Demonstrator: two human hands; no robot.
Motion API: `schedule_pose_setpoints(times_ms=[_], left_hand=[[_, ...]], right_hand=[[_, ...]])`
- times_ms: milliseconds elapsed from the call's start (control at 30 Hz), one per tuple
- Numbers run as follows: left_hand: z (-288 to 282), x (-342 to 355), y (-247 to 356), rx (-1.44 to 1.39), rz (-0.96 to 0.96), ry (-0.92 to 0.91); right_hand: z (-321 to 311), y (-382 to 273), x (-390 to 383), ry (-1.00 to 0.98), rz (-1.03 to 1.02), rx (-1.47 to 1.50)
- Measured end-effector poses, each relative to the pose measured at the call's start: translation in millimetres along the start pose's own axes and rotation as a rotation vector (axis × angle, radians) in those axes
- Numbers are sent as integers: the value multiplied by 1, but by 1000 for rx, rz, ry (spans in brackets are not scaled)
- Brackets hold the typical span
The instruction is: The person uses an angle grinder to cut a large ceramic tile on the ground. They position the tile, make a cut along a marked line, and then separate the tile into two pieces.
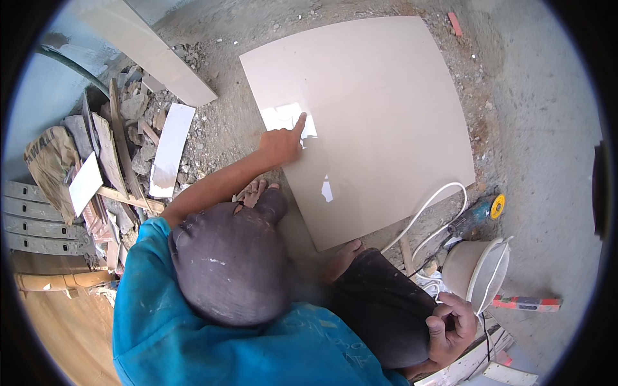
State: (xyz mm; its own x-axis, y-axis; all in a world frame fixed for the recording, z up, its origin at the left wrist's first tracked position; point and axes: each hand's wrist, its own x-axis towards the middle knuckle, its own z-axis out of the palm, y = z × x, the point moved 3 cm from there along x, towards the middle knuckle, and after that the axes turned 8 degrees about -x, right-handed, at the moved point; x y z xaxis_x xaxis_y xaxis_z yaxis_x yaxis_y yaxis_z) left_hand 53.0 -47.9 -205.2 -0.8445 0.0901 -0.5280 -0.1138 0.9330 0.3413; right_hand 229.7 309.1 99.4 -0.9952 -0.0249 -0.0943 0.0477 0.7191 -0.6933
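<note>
Near the middle of the head view, a large beige slab (380,109) lies flat on the gritty floor (225,58), before the person's two bent knees. The left hand (282,145) reaches over its left edge, index finger stretched out and the other fingers folded; the fingertip is over a bright white patch (280,117), though whether it touches the surface I cannot tell. The right hand (456,328) is beside the right knee (380,315), its fingers loosely bent and the thumb apart from them.

Right of the slab's near end, a blue power tool (471,217) with a yellow disc rests close to a whitish bucket (458,270), and a white cord (454,184) loops over the slab's corner. Beyond the bucket lies a red level (531,304). Leftward, a pale offcut (172,149) lies by broken rubble (135,106) and wooden strips (108,154).
</note>
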Motion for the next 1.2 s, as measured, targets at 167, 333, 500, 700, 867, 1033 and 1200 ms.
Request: schedule_pose_setpoints(times_ms=[167, 333, 500, 700, 867, 1033, 1200], left_hand=[[6, 3, -2, -32, -23, -12], [4, 3, 1, -15, -23, -35], [3, 1, 5, 0, -53, -60], [-1, 1, 9, -24, -91, -47], [-4, -3, 17, -4, -66, -62], [1, -1, 11, 19, -89, -53], [-5, -9, 11, 24, -127, -71]], right_hand=[[-6, 12, -6, -55, -83, 87], [-9, 17, -13, -25, -110, 115], [-13, 19, -15, -47, -180, 87], [-18, 25, -22, -8, -201, 109], [-21, 30, -26, 23, -204, 134], [-25, 32, -26, -7, -329, 103], [-23, 32, -34, -2, -328, 105]])
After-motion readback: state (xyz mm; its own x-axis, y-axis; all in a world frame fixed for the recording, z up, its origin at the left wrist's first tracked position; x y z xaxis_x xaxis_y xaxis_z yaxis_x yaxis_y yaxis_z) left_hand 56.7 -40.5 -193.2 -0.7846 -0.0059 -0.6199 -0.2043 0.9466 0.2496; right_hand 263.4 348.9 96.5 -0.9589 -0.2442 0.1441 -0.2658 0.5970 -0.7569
